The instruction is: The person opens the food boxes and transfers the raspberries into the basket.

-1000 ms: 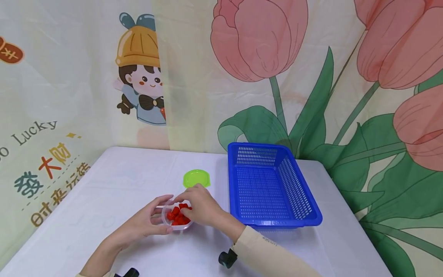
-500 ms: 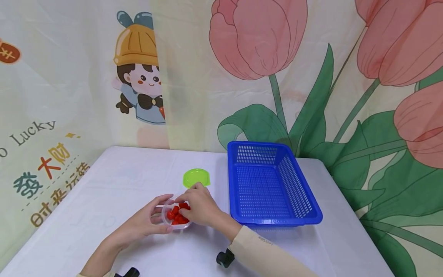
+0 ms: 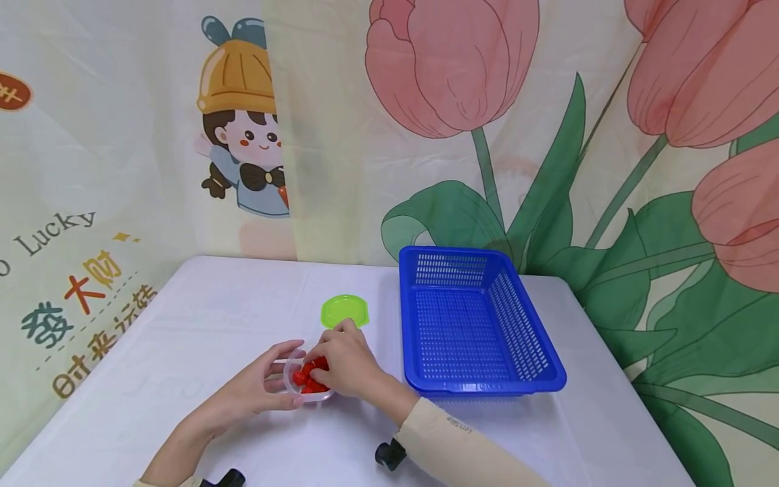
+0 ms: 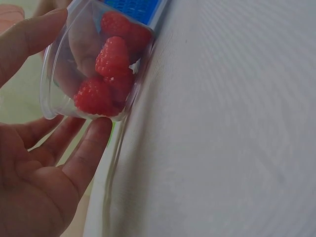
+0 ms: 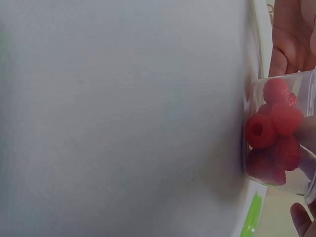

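Several raspberries lie in a small clear plastic cup on the white table. My left hand holds this cup from the left, thumb on the near side and fingers round the far side. From the right, my right hand reaches over the rim with its fingertips down among the fruit. Through the clear wall in the left wrist view, fingers show beside the raspberries. The right wrist view shows a fingertip right at the raspberries; I cannot tell whether one is pinched.
A green lid lies flat behind the cup. To the right stands a large blue plastic basket with slotted walls, nothing in it. The white-covered table ends at a printed fabric backdrop.
My right hand and forearm have shifted slightly left, the fingers staying in the cup. My left hand and the cup have hardly moved. The head view has tilted a little.
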Demonstrator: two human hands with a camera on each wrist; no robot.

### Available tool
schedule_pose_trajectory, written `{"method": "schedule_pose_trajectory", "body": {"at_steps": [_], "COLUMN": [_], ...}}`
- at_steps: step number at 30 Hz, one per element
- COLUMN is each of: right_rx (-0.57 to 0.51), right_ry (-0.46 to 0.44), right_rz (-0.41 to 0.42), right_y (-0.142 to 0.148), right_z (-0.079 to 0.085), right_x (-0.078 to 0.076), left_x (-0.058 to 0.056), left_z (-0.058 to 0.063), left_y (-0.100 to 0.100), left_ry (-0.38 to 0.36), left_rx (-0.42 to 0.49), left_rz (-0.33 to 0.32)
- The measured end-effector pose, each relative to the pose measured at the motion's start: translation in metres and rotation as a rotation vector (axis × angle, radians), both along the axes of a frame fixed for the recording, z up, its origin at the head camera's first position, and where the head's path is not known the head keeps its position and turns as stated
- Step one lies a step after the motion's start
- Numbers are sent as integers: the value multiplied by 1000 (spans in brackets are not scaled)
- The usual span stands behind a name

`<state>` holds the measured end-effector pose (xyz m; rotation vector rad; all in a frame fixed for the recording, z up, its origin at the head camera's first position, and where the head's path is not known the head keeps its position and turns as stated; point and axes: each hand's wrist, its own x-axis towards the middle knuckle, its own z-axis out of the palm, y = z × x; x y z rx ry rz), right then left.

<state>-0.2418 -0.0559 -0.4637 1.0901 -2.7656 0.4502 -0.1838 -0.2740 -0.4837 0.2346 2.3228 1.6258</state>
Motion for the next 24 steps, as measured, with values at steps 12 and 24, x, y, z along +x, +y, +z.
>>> {"method": "schedule_pose_trajectory", "body": {"at_steps": [12,24], "right_rx": [-84,-122], "right_ry": [-37,-62], "right_rz": [3,-5], "right_y": [0,5], "right_z": [0,1], "right_x": [1,5], "left_x": [-1,1], "left_z": [2,-3], "left_y": [0,-3], "left_ry": [11,15], "left_rx": [0,28], "left_rz": [-11,-20]}}
